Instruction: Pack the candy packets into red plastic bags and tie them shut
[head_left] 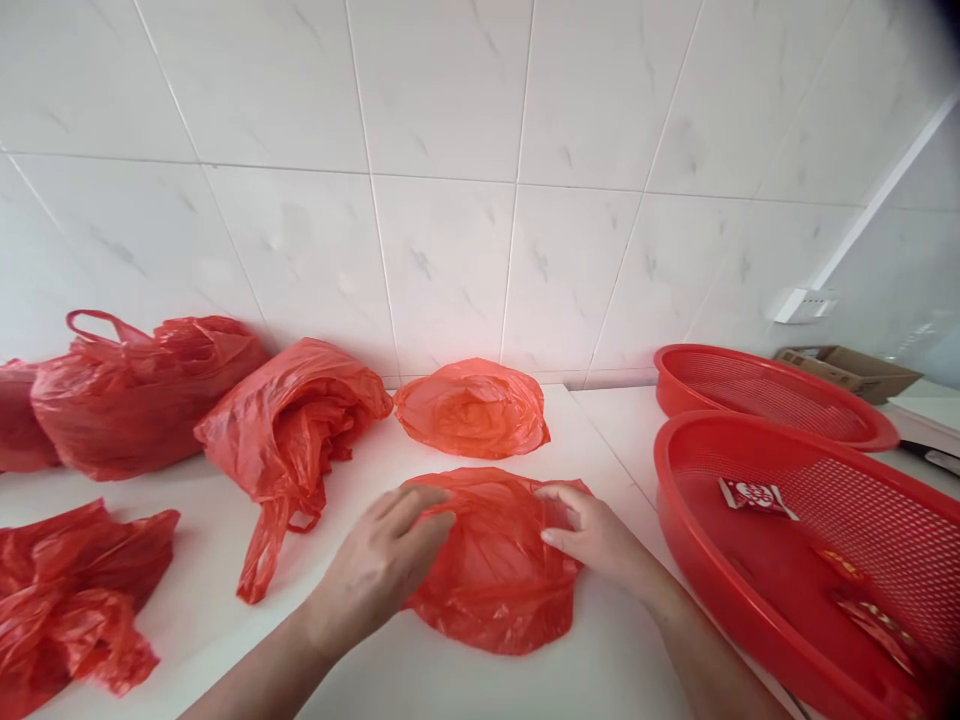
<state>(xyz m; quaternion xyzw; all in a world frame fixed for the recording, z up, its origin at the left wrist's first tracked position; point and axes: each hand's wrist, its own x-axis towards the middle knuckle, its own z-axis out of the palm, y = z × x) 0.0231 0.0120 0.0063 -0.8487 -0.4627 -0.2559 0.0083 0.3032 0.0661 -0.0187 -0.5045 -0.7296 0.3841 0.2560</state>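
Two hands work at one bag [502,570], red and thin, which lies spread in the lower centre of the frame. The left hand [386,550] is over its left side, fingers half curled—whether they pinch any film, I cannot tell. The right hand [592,540] is at its right side, thumb and forefinger parted, fingertips at the film; no firm grip shows.

Counting that one, six red bags show on the white surface [607,425]. A second bag [472,408] lies opened out just behind the first, near the wall [442,240]. A third bag [292,420], left of centre, slumps with its handles trailing toward the front. A fourth bag [150,400], bulging and with one loop standing up, sits at the left, and a fifth bag [22,415] is cut by the left edge. The sixth bag [82,600] is crumpled at lower left.

At the right are two red baskets, the rear basket [776,400] and the front basket [697,560]. One packet [757,498] shows clearly in the front one—more wrappers [881,630] lie lower down, too dim to count. One box [847,370] and one socket [804,306] are beyond.
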